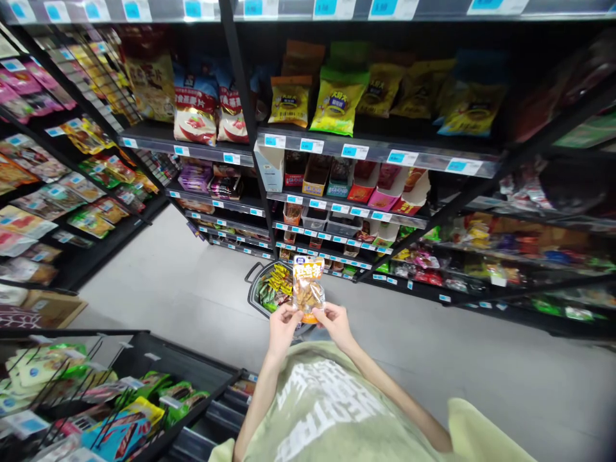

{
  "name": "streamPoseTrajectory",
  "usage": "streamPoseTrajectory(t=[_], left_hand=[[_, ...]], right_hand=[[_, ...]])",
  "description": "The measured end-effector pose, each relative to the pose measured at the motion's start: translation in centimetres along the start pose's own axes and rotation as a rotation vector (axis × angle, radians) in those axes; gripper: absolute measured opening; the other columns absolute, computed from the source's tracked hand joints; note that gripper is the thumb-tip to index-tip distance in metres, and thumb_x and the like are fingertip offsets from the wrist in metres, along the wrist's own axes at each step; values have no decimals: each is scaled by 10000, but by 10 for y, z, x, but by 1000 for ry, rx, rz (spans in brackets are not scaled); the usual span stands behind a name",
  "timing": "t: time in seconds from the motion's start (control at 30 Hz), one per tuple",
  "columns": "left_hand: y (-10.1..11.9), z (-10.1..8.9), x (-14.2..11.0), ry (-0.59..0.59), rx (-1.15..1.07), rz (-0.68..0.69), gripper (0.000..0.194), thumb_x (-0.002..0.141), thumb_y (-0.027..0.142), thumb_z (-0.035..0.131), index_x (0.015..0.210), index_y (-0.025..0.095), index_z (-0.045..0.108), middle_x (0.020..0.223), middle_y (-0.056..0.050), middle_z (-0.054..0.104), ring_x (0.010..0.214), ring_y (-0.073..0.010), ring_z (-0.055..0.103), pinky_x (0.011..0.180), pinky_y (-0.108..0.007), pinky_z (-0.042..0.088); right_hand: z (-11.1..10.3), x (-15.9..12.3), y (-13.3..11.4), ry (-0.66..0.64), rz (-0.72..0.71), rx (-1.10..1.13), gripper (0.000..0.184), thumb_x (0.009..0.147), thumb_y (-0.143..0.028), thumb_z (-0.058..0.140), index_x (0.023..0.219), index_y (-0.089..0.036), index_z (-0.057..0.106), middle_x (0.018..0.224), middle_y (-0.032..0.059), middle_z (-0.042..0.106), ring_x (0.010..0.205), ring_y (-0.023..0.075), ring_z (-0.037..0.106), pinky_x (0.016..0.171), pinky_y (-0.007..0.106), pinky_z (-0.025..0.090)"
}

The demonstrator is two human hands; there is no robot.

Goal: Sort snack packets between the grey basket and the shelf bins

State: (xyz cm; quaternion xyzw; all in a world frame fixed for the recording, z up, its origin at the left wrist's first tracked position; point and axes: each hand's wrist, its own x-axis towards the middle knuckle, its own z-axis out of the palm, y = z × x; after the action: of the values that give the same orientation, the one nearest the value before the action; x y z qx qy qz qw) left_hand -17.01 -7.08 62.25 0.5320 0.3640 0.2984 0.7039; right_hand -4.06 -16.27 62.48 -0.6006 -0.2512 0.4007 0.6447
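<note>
Both of my hands hold one orange and clear snack packet (308, 286) upright in front of my body. My left hand (285, 321) pinches its lower left corner, with the thumb on the front. At the lower right corner, my right hand (334, 323) grips it the same way. Brown pieces show through the packet's clear window. Just behind and left of it, a dark shopping basket (252, 299) holds yellow and green snack packs (275, 289). The packet and my hands hide the basket's right side.
Ahead stands a black shelf unit (375, 142) with bagged snacks (339, 99), open cartons (362, 183) and price tags. Another rack of packets (91, 173) stands to the left. A low display bin (192, 350) with metal hooks is near my left side. Grey floor (202, 282) lies between.
</note>
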Motion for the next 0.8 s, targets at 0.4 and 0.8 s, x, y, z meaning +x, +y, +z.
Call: streamPoseTrajectory(t=[0.4,0.8], left_hand=[[5,5,-4,24,178,64,255,777,363,704,668,161,594,628,13,595,620,-121,546,618,-217,427],[0,8,-4,44,84,26,267,751,416,733,751,156,673,696,-22,667,635,-144,607,617,-233,484]], right_hand=[[4,0,-2,126,2,-22,360,723,-502,743,631,-186,598,559,-6,584,475,119,508,458,235,443],[1,2,8,108,-9,-45,330,728,-495,743,699,-178,658,564,-1,594,452,118,501,448,247,441]])
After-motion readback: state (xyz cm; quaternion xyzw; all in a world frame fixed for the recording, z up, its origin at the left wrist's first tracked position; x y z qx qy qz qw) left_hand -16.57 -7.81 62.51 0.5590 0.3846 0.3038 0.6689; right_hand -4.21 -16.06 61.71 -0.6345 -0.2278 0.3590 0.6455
